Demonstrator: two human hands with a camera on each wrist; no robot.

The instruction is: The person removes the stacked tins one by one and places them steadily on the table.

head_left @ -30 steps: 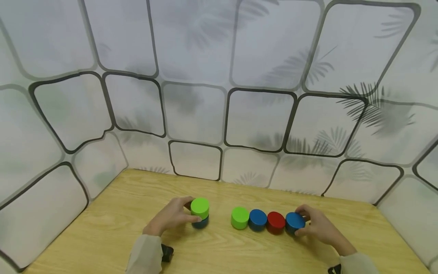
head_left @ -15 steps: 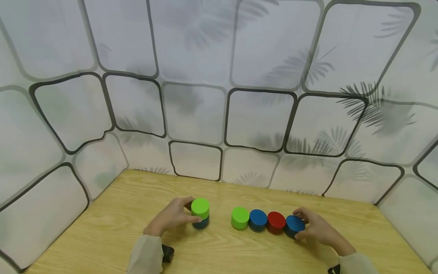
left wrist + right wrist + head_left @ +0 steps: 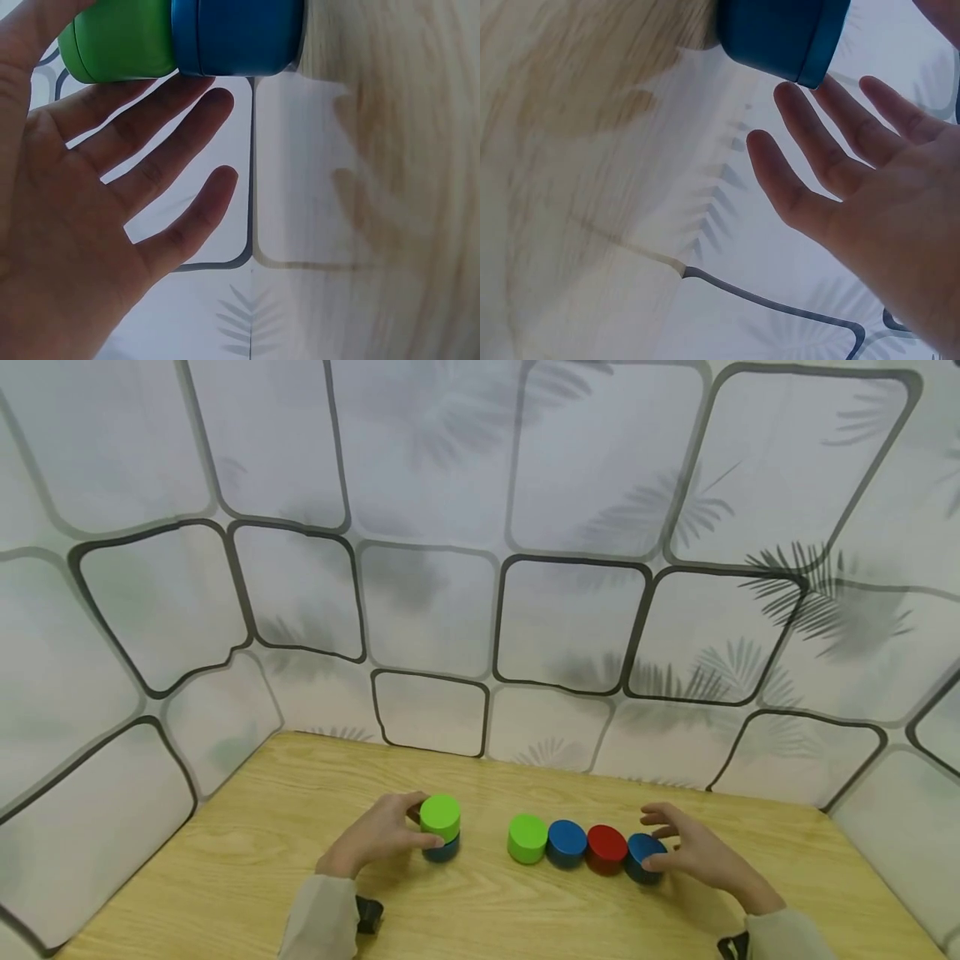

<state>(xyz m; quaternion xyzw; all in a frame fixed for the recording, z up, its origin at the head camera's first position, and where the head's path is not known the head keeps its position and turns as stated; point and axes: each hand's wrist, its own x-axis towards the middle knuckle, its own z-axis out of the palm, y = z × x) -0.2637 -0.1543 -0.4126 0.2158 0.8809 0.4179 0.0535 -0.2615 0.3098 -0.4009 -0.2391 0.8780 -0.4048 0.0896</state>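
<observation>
At the left, a green round lidded container [image 3: 440, 815] stands on a blue round lidded container [image 3: 443, 852]. My left hand [image 3: 378, 837] holds the green one from the side, thumb in front and fingers behind. The left wrist view shows both stacked pieces [image 3: 124, 41] with several fingers stretched beneath them. My right hand [image 3: 703, 853] is beside the end blue container [image 3: 639, 849], fingers spread and raised behind it, thumb overlapping its front edge. In the right wrist view that blue container [image 3: 772, 34] has straight fingertips close to its lid rim.
Left of the end blue container stand a red container [image 3: 606, 850], another blue container [image 3: 567, 843] and a green container [image 3: 527, 838], side by side in a row. All sit on a wood-grain table [image 3: 480, 910]. Patterned white panels [image 3: 427, 610] rise behind and beside it.
My right hand first moves the end blue container slightly left against the red one, then its fingers lift and spread away from it. The left hand keeps its hold on the green container.
</observation>
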